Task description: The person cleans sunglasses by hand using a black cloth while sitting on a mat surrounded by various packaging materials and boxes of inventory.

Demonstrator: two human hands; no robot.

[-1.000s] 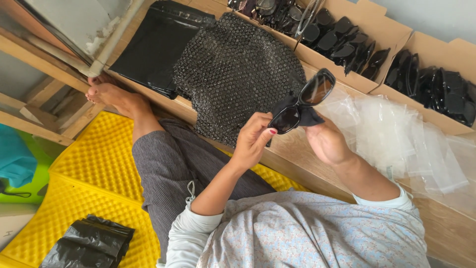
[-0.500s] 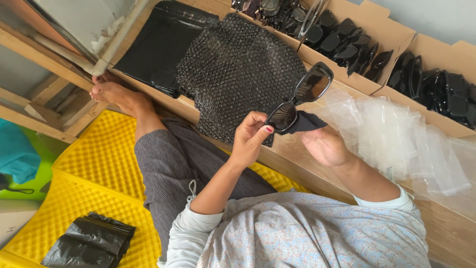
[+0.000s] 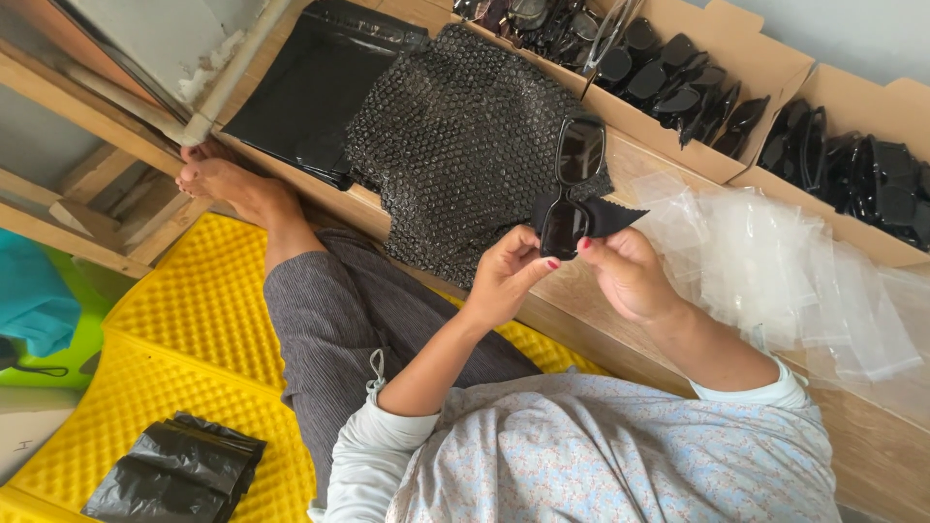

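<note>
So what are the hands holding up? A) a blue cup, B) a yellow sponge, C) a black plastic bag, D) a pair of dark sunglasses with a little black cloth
D: the left hand and the right hand pinch a pair of dark sunglasses with a small black cloth against the lower lens, above the sheet of black bubble wrap.

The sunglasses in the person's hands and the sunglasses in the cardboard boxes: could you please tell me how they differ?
The held sunglasses are a single pair, while the boxed sunglasses are many pairs packed together. The held sunglasses are lifted above the wooden table, gripped by the left hand and the right hand with a small dark cloth against one lens; the boxed sunglasses lie untouched in rows. Both have dark frames and dark lenses.
</note>
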